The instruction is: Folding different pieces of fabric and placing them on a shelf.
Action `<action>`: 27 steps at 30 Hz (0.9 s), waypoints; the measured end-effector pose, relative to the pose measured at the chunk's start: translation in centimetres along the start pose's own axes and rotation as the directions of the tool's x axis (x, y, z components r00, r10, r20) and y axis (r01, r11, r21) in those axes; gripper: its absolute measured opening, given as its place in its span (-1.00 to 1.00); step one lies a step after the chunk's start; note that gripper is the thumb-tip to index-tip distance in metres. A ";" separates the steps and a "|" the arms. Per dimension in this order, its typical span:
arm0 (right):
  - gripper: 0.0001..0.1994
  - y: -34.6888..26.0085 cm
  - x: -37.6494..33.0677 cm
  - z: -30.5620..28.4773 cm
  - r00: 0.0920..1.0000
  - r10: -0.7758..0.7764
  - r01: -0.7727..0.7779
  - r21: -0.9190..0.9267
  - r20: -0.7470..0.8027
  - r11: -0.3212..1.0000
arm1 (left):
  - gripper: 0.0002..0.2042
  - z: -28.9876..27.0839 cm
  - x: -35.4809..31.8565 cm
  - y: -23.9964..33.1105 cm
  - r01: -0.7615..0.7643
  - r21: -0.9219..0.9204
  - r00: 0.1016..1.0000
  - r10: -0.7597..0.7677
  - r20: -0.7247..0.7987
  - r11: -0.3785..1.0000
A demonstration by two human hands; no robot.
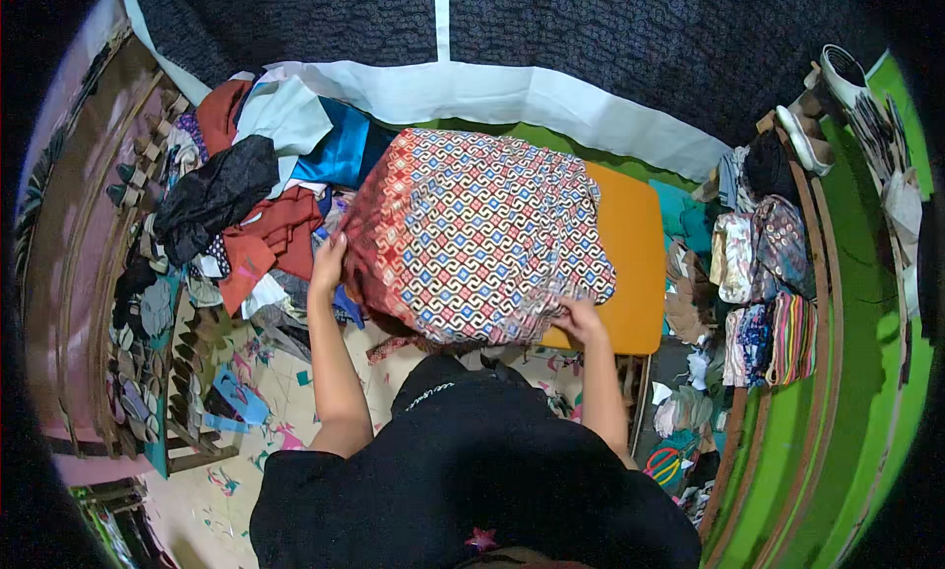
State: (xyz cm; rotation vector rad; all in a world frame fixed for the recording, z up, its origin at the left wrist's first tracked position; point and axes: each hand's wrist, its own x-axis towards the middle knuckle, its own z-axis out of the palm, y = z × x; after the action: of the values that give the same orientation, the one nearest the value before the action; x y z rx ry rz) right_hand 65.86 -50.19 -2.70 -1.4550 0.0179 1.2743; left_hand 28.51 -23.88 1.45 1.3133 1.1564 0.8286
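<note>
While both hands, left (328, 259) and right (581, 318), pinch the patterned cloth (472, 234) over the orange desk (635, 264), keep edges level, corners matched.

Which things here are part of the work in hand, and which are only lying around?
In use: patterned cloth, left hand, right hand, orange table.
Lying about: heap of clothes, folded fabrics, sandals.

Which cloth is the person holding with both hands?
The big patterned cloth with red, blue and white shapes, spread over the orange table. The plain black, rust and blue cloths lie untouched in the pile on the left.
</note>
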 end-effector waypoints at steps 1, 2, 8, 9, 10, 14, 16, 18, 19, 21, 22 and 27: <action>-0.72 -0.6 0.6 -2.0 0.998 -0.049 0.048 0.026 0.051 0.999 | -0.66 0.6 0.3 1.3 -0.051 -0.042 0.999 0.051 -0.010 0.998; -0.77 -3.0 -0.2 -1.5 0.990 -0.086 0.082 0.044 0.112 0.996 | -0.66 0.8 0.3 2.4 -0.095 -0.080 0.995 0.092 -0.038 0.992; -0.97 -12.0 -2.9 -3.2 0.913 -0.406 0.405 0.020 0.050 0.914 | -0.65 2.4 3.0 8.3 -0.102 -0.502 0.994 0.112 -0.010 0.859; -0.94 -13.2 -3.5 -3.0 0.895 -0.439 0.439 0.016 0.078 0.898 | -0.67 2.2 3.5 8.5 -0.134 -0.559 0.987 0.158 -0.006 0.818; -0.93 -14.2 -4.1 -2.7 0.892 -0.447 0.441 0.090 0.067 0.893 | -0.68 2.0 4.0 8.8 -0.164 -0.612 0.979 0.205 -0.003 0.774; -0.84 -17.1 -4.7 -5.9 0.828 -0.560 0.545 0.243 -0.009 0.802 | -0.72 4.4 4.2 14.6 -0.202 -0.601 0.977 0.199 -0.072 0.774; -0.80 -17.8 -5.7 -6.8 0.771 -0.634 0.578 0.353 0.057 0.735 | -0.76 3.4 4.9 16.2 -0.286 -0.685 0.932 0.361 -0.035 0.670; -0.78 -17.9 -7.1 -7.1 0.746 -0.664 0.554 0.503 0.054 0.663 | -0.77 3.0 4.6 18.7 -0.342 -0.734 0.895 0.442 -0.063 0.587; -0.78 -17.6 -8.1 -7.2 0.673 -0.725 0.526 0.592 0.150 0.611 | -0.77 2.7 4.1 20.0 -0.366 -0.751 0.876 0.475 -0.079 0.550; -0.72 -17.2 -9.1 -7.3 0.612 -0.775 0.480 0.706 0.156 0.521 | -0.78 0.9 4.2 21.8 -0.369 -0.762 0.850 0.525 -0.045 0.532; -0.69 -17.0 -9.6 -7.2 0.573 -0.803 0.473 0.732 0.167 0.490 | -0.78 -0.1 4.1 22.6 -0.331 -0.795 0.839 0.544 -0.001 0.509; -0.53 -14.7 -13.8 -3.5 0.445 -0.892 0.598 0.713 0.083 0.365 | -0.83 -2.9 2.2 25.6 -0.318 -0.840 0.776 0.629 0.035 0.439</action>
State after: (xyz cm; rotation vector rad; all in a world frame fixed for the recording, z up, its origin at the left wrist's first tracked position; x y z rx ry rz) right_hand 71.66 -55.78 16.04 -0.3922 -0.5217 0.6343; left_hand 30.20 -17.68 26.50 0.9175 -0.0158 1.2818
